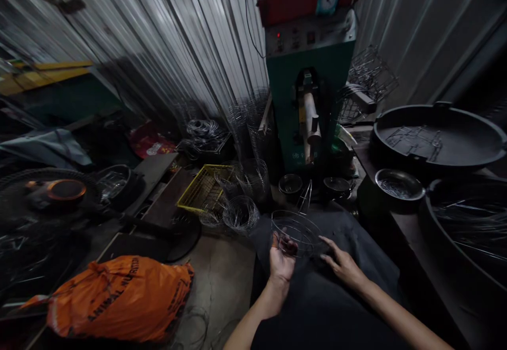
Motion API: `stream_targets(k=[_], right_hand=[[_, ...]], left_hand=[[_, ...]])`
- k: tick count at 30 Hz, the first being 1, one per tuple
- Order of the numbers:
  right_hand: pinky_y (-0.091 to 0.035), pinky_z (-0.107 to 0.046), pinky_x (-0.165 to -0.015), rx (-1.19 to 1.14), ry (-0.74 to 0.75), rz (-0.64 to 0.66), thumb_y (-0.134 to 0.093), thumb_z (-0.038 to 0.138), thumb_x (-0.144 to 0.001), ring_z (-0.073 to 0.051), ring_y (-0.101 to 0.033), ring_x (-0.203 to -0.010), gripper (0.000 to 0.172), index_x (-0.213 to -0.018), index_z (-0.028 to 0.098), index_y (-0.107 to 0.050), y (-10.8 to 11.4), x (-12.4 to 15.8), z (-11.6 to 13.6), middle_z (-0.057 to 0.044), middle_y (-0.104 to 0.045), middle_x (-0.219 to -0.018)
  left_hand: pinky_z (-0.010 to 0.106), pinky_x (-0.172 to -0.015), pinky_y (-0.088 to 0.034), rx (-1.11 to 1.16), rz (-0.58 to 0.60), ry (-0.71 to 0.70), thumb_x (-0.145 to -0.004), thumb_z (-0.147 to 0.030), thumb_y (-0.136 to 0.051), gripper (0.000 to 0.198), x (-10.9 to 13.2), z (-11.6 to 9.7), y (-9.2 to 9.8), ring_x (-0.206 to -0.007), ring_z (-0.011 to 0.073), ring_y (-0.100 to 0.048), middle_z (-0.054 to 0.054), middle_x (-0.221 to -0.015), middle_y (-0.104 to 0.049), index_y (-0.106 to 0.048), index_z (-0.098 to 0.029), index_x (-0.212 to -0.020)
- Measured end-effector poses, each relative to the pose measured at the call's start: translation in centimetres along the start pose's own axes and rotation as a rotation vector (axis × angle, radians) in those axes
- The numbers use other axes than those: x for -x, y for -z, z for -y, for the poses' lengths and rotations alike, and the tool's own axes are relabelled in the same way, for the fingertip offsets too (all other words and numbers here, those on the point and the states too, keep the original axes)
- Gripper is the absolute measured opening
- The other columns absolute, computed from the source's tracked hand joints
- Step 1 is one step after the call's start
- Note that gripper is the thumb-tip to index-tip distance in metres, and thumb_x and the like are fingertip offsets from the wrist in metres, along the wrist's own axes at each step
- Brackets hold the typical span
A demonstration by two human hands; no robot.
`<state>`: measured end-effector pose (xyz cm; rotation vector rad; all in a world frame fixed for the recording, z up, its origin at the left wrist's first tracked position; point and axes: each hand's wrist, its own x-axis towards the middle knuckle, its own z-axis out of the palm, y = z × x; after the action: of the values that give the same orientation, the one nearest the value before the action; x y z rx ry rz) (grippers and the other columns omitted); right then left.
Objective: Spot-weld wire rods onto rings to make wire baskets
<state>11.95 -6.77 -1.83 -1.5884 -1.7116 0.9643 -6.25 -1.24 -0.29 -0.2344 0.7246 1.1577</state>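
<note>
A round wire frame (300, 229) made of thin metal rings rests tilted over a dark cloth (356, 234) across my lap. My left hand (282, 257) is closed around its near left side, palm up. At the frame's right edge, my right hand (344, 266) has its fingers stretched out and apart. Its fingertips are at or touching the rim; the dim light hides which. Just beyond the frame stands a green machine (283, 102) with a pale cylindrical arm (311, 112) pointing toward me.
Stacked wire baskets (241, 214) and a yellow crate (190, 194) stand left of the machine. An orange bag (122, 300) lies on the floor at left. On the right are a large black pan (467, 139), a metal bowl (399, 183) of small wire pieces, and a wide basin (443, 234) with wires.
</note>
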Motion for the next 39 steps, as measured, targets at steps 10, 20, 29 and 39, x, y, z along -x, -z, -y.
stream_targets(k=[10,20,29,39], right_hand=[[-0.045,-0.029,-0.077,0.028,0.060,-0.028,-0.041,0.037,-0.082,-0.017,-0.058,-0.085,0.024,-0.090,0.019,-0.055,0.1,-0.4,-0.6,-0.005,-0.063,-0.089],[-0.045,-0.029,-0.077,0.021,0.104,-0.071,-0.041,0.037,-0.082,-0.017,-0.058,-0.085,0.025,-0.091,0.019,-0.054,0.3,-0.7,-0.4,-0.006,-0.062,-0.089],[-0.045,-0.029,-0.076,0.049,0.161,-0.071,-0.041,0.034,-0.083,-0.016,-0.057,-0.083,0.021,-0.092,0.020,-0.055,0.5,-0.2,0.1,-0.005,-0.061,-0.089],[-0.044,-0.029,-0.078,0.094,0.217,0.032,-0.042,0.034,-0.084,-0.016,-0.055,-0.086,0.022,-0.093,0.019,-0.054,0.7,0.6,-0.2,-0.006,-0.059,-0.091]], left_hand=[[0.025,-0.053,-0.044,-0.133,-0.003,0.030,-0.074,-0.042,-0.055,0.030,0.4,-1.3,1.1,-0.046,0.0087,-0.051,-0.001,-0.057,-0.054,-0.057,-0.013,-0.082],[0.022,-0.044,-0.039,-0.230,0.020,0.060,-0.077,-0.035,-0.052,0.025,0.9,-1.6,1.1,-0.036,0.0058,-0.044,-0.004,-0.056,-0.052,-0.055,-0.013,-0.087],[0.022,-0.040,-0.038,-0.276,0.033,0.062,-0.074,-0.053,-0.048,0.044,0.7,-1.7,1.7,-0.036,0.0071,-0.045,-0.002,-0.056,-0.054,-0.055,-0.012,-0.090],[0.018,-0.031,-0.026,-0.425,0.083,0.115,-0.070,-0.065,-0.040,0.060,-0.3,-2.7,3.6,-0.026,0.0032,-0.032,0.000,-0.054,-0.055,-0.052,-0.011,-0.093]])
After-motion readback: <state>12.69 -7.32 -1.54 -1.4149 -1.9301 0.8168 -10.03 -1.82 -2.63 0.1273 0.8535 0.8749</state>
